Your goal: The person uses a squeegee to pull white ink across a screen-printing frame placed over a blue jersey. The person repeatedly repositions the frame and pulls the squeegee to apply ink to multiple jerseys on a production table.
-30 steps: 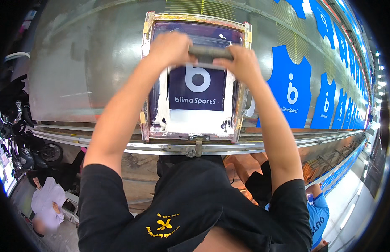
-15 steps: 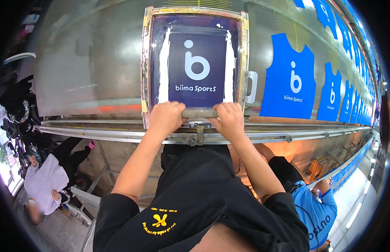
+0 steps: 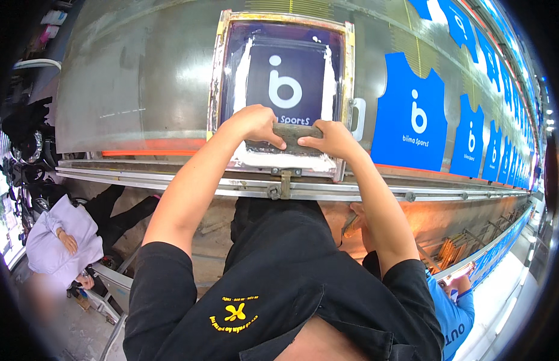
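Note:
A screen-printing frame [image 3: 348,72] with taped edges stands at the middle of the long metal table [image 3: 129,78]. Its dark mesh [image 3: 285,45] shows a white logo, with white ink streaked along the sides and bottom. My left hand [image 3: 258,126] grips the left end of a dark squeegee [image 3: 294,135] over the lower part of the logo, thumb along its face. My right hand [image 3: 324,135] holds the right end the same way. Part of the logo's lettering is hidden behind them.
Blue vest panels [image 3: 412,114] with white logos line the table's right side. A metal rail [image 3: 381,192] runs along the near edge. A person in lavender [image 3: 62,240] is at lower left among motorbikes [image 3: 29,144], another in blue [image 3: 454,319] at lower right.
The squeegee and both hands went from the frame's upper part down to its near edge, then moved back up a little. The people at both sides have shifted slightly.

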`<state>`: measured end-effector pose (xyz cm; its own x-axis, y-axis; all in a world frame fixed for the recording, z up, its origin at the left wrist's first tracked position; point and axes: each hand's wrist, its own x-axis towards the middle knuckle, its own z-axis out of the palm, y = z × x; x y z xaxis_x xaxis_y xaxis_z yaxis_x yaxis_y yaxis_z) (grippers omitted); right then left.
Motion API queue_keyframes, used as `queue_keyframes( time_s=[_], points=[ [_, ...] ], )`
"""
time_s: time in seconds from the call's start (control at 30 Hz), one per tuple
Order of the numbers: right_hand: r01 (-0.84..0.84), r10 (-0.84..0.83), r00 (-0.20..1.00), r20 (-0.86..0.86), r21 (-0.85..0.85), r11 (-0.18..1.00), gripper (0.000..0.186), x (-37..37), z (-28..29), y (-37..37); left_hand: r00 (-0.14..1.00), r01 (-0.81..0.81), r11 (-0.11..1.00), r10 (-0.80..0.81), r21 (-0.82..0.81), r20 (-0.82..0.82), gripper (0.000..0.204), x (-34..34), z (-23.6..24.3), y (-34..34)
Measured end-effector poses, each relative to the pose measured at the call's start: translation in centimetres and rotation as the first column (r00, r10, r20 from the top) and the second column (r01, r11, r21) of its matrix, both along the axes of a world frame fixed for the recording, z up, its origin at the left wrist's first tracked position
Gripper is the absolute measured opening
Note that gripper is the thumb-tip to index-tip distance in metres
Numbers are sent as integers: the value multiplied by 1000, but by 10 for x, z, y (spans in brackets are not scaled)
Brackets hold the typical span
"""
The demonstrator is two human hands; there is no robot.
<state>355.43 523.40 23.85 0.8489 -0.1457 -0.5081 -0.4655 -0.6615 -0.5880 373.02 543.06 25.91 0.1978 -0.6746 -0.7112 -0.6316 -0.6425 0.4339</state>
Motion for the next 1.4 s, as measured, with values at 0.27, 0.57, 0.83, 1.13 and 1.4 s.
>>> queue_keyframes(
  time_s=[0.27,0.57,0.83,1.13,1.4],
  points=[
    [748,-687,535,492,103,656,31,-9,-19,-70,985,35,981,-2,-188,172,59,92,39,-45],
    [836,-917,325,231,384,393,34,-2,-65,-53,919,102,924,54,-369,391,34,175,24,-87],
    [767,-876,307,372,448,459,33,-1,-50,-49,892,88,749,234,-657,386,39,68,6,-2],
    [753,-840,329,431,417,509,34,-2,-33,-51,850,189,720,220,-668,478,57,-115,-18,110],
    [729,-860,338,383,471,497,41,65,9,3,938,59,817,151,-574,312,57,-39,43,158]
  ],
)
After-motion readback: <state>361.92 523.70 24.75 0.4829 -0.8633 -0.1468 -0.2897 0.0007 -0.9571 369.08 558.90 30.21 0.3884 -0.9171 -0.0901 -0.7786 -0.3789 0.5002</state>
